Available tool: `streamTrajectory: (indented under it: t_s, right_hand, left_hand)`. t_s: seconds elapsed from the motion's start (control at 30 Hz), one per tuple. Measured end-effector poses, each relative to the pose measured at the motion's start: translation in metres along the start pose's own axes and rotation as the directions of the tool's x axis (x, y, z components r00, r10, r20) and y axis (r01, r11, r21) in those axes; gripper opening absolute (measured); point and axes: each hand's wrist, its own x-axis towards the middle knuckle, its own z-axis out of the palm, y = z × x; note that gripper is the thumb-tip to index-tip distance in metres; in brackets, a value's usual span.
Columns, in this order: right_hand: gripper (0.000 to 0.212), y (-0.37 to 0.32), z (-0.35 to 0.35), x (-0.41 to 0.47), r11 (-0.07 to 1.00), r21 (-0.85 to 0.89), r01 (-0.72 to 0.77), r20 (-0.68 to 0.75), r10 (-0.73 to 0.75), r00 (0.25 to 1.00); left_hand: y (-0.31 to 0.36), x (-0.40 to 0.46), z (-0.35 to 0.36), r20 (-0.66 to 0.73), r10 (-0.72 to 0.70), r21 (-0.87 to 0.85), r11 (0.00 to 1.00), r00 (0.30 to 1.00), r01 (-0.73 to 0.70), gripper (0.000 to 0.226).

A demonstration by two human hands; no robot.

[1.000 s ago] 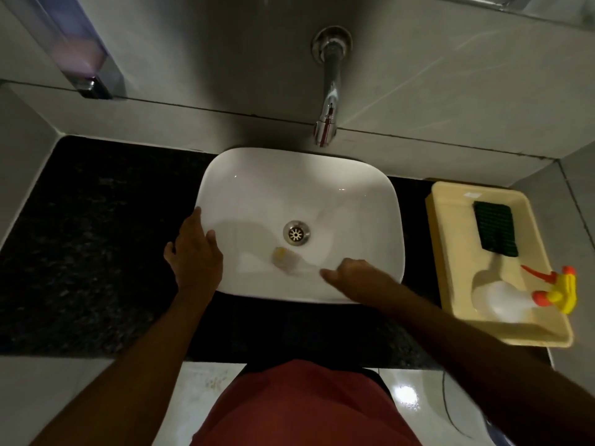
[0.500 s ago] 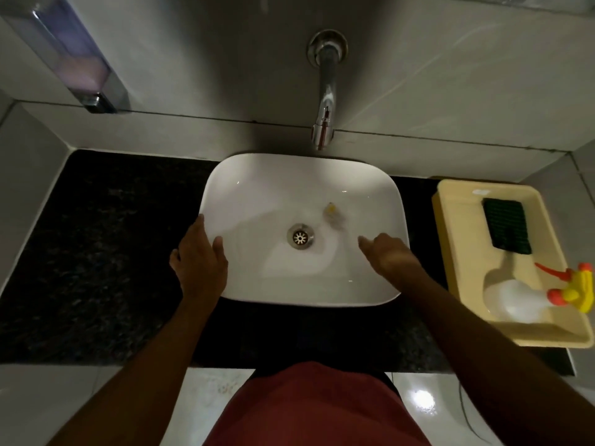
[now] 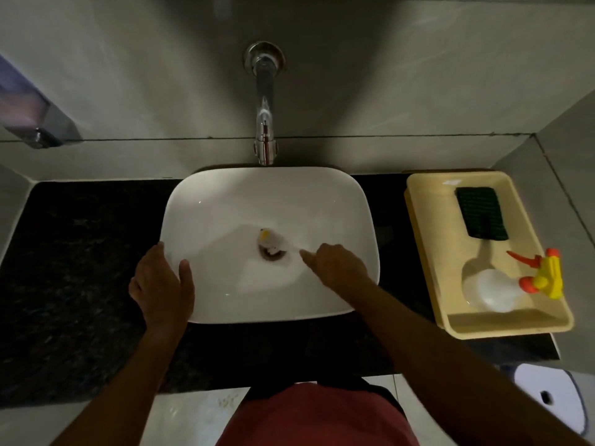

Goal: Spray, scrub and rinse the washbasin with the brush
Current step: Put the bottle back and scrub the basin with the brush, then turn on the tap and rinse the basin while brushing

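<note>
Dark counter [image 3: 80, 268], white washbasin [image 3: 355, 204]: right hand [image 3: 338, 265] grips brush [image 3: 269, 242], head over drain [image 3: 274, 255] beyond fingertips; left hand [image 3: 161, 284], fingers relaxed, rests on rim.

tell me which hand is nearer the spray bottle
Right. The right hand holds the brush in the washbasin, toward the spray bottle; the left hand rests on the opposite rim.

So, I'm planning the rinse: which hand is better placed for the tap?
Probably the left hand: it only rests on the rim of the basin, empty, while the right hand grips the brush.
</note>
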Motion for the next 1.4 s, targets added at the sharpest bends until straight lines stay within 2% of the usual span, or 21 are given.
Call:
streamTrajectory:
  t_s: [0.1, 0.2, 0.23, 0.27, 0.3, 0.37, 0.4, 0.43, 0.47, 0.53, 0.6, 0.67, 0.73, 0.8, 0.87, 1.0, 1.07, 1.13, 1.2, 1.27, 1.4]
  right_hand:
    - [0.038, 0.039, -0.011, 0.007, 0.995, -0.088, 0.048, -0.024, -0.050, 0.998]
    - [0.047, 0.068, -0.035, 0.016, 0.986, 0.023, -0.165, -0.110, 0.167, 0.980]
    - [0.050, 0.071, -0.039, 0.016, 0.978, 0.059, -0.200, -0.146, 0.206, 0.967]
    - [0.046, 0.069, -0.040, 0.014, 0.982, 0.023, -0.185, -0.160, 0.186, 0.969]
    - [0.037, 0.062, -0.034, 0.011, 0.994, -0.033, -0.108, -0.179, 0.100, 0.979]
    - [0.023, 0.038, -0.016, 0.000, 0.997, -0.061, 0.045, -0.145, -0.054, 0.988]
    - [0.026, 0.024, -0.008, -0.005, 0.998, 0.027, 0.064, -0.106, -0.060, 0.993]
    - [0.031, 0.012, -0.002, -0.006, 0.993, 0.104, 0.059, -0.049, -0.054, 0.997]
    - [0.036, 0.000, 0.001, -0.004, 0.982, 0.186, 0.017, 0.002, -0.018, 1.000]
    - [0.041, -0.015, 0.001, 0.004, 0.939, 0.338, -0.064, 0.095, 0.034, 0.995]
    - [0.048, -0.015, -0.008, 0.010, 0.853, 0.499, -0.152, 0.156, 0.084, 0.984]
    - [0.051, -0.007, -0.015, 0.012, 0.754, 0.621, -0.215, 0.236, 0.082, 0.968]
    - [0.049, 0.001, -0.016, 0.010, 0.657, 0.701, -0.278, 0.301, 0.081, 0.950]
    - [0.045, 0.009, -0.016, 0.008, 0.578, 0.732, -0.360, 0.357, 0.124, 0.926]
    - [0.042, 0.016, -0.013, 0.009, 0.547, 0.741, -0.390, 0.384, 0.131, 0.914]
    - [0.043, 0.015, -0.014, 0.008, 0.479, 0.808, -0.342, 0.360, 0.057, 0.931]
    - [0.044, 0.013, -0.018, 0.008, 0.411, 0.826, -0.385, 0.398, 0.059, 0.916]
    - [0.046, 0.014, -0.025, 0.009, 0.308, 0.775, -0.551, 0.570, 0.035, 0.821]
    - [0.047, 0.019, -0.030, 0.009, 0.229, 0.698, -0.679, 0.704, -0.041, 0.709]
    - [0.045, 0.023, -0.032, 0.011, 0.213, 0.664, -0.716, 0.743, -0.083, 0.664]
    - [0.043, 0.027, -0.032, 0.007, 0.216, 0.652, -0.727, 0.758, -0.195, 0.622]
  left_hand:
    - [-0.003, 0.000, 0.004, 0.000, 0.000, 0.016, 1.000, 1.000, 0.000, 0.056]
    - [-0.002, 0.000, 0.004, 0.005, -0.009, 0.042, 0.999, 1.000, 0.009, 0.055]
    - [0.001, -0.001, 0.001, 0.004, -0.012, 0.059, 0.998, 1.000, 0.012, 0.055]
    - [0.006, -0.002, -0.002, -0.010, 0.014, 0.080, 0.997, 1.000, -0.013, 0.053]
    - [0.015, -0.004, -0.007, -0.028, 0.089, 0.095, 0.992, 0.996, -0.086, 0.052]
    - [0.052, -0.003, -0.015, -0.033, 0.352, 0.054, 0.935, 0.936, -0.350, 0.052]
    - [0.081, -0.002, -0.016, -0.023, 0.439, -0.030, 0.898, 0.898, -0.439, 0.055]
    - [0.115, 0.001, -0.017, -0.010, 0.447, -0.165, 0.881, 0.894, -0.443, 0.059]
    - [0.150, 0.005, -0.019, 0.016, 0.385, -0.336, 0.872, 0.923, -0.357, 0.066]
    - [0.216, 0.019, -0.024, 0.102, 0.193, -0.615, 0.784, 0.976, -0.091, 0.079]
    - [0.263, 0.036, -0.029, 0.173, 0.083, -0.731, 0.679, 0.981, 0.072, 0.079]
    - [0.288, 0.049, -0.033, 0.205, -0.025, -0.762, 0.623, 0.978, 0.175, 0.067]
    - [0.296, 0.059, -0.038, 0.222, -0.150, -0.734, 0.625, 0.963, 0.266, 0.051]
    - [0.294, 0.070, -0.040, 0.183, -0.196, -0.611, 0.745, 0.963, 0.268, 0.039]
    - [0.294, 0.083, -0.043, 0.138, -0.183, -0.549, 0.804, 0.973, 0.229, 0.040]
    - [0.308, 0.097, -0.042, 0.121, -0.136, -0.705, 0.685, 0.983, 0.182, 0.061]
    - [0.306, 0.100, -0.041, 0.094, -0.130, -0.719, 0.677, 0.987, 0.158, 0.056]
    - [0.297, 0.107, -0.041, 0.147, -0.030, -0.703, 0.700, 0.989, 0.125, 0.040]
    - [0.288, 0.111, -0.042, 0.252, 0.121, -0.745, 0.658, 0.960, 0.112, 0.031]
    - [0.282, 0.113, -0.046, 0.310, 0.230, -0.776, 0.622, 0.923, 0.105, 0.034]
    - [0.278, 0.114, -0.048, 0.360, 0.282, -0.802, 0.581, 0.889, 0.141, 0.040]
